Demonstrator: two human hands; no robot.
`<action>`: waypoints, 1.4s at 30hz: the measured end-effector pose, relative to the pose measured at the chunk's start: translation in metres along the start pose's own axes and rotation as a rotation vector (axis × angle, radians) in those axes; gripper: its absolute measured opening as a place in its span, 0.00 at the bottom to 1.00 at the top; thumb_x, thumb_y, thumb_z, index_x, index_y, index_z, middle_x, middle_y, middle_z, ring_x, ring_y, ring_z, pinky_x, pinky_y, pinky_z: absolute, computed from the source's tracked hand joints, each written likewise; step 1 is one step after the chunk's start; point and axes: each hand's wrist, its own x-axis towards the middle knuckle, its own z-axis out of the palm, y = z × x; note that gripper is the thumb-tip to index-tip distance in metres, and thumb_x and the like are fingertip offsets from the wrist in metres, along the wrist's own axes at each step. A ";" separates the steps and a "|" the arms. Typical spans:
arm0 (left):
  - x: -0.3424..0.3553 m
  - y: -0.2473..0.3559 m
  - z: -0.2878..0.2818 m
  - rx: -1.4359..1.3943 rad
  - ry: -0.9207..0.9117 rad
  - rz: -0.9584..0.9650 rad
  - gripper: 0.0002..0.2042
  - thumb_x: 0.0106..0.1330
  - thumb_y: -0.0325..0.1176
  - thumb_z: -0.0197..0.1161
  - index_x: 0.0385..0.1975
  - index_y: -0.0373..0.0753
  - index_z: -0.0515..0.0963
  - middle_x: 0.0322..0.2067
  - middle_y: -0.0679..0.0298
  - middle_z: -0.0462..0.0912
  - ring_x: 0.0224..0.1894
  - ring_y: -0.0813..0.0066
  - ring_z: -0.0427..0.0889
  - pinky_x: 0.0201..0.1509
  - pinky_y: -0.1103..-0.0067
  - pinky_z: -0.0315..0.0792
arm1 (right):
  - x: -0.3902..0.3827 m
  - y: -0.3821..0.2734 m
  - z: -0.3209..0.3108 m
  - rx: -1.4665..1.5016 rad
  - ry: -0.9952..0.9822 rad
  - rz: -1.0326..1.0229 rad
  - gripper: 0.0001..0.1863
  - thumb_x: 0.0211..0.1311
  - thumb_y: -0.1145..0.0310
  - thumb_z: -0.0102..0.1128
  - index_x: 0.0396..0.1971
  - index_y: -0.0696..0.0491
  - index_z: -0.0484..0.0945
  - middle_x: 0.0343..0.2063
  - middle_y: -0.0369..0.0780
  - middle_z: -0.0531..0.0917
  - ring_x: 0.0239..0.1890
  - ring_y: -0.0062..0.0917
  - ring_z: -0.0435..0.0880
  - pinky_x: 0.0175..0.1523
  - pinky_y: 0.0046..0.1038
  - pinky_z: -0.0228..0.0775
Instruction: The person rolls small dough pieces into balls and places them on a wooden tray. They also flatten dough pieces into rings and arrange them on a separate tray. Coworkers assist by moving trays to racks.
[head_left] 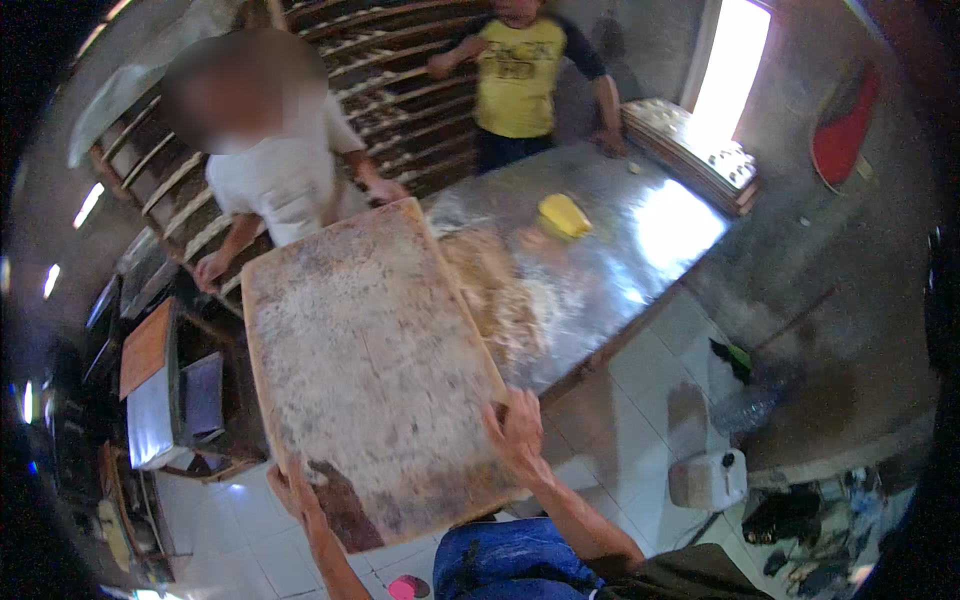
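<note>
A large rectangular wooden board [370, 350], brown and mottled with whitish powder and dark stains, stretches out before me. My left hand [297, 492] grips its near left edge, fingers partly hidden by the board. On its right edge, close to the near corner, my right hand [518, 432] is closed. The board's far right part overlaps a shiny metal-topped table [590, 290]; whether it rests on it I cannot tell. A co-worker in a white shirt [290, 175] stands at the board's far end, one hand [385, 190] near its far edge.
Dough-like scraps and flour [515, 315] lie on the table beside a yellow bowl or scoop [565, 217]. Stacked trays [690, 145] fill its far right corner. Another person in a yellow shirt [518, 80] stands behind it, before racks [385, 85]. A white jerrycan [710, 480] sits on the tiled floor.
</note>
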 end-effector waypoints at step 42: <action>-0.027 -0.305 0.081 0.909 -0.616 -0.061 0.20 0.67 0.37 0.61 0.56 0.34 0.75 0.54 0.45 0.80 0.56 0.41 0.78 0.64 0.59 0.70 | 0.013 0.262 0.193 -0.060 -0.390 0.565 0.10 0.61 0.68 0.56 0.34 0.59 0.78 0.28 0.45 0.79 0.31 0.34 0.76 0.40 0.36 0.70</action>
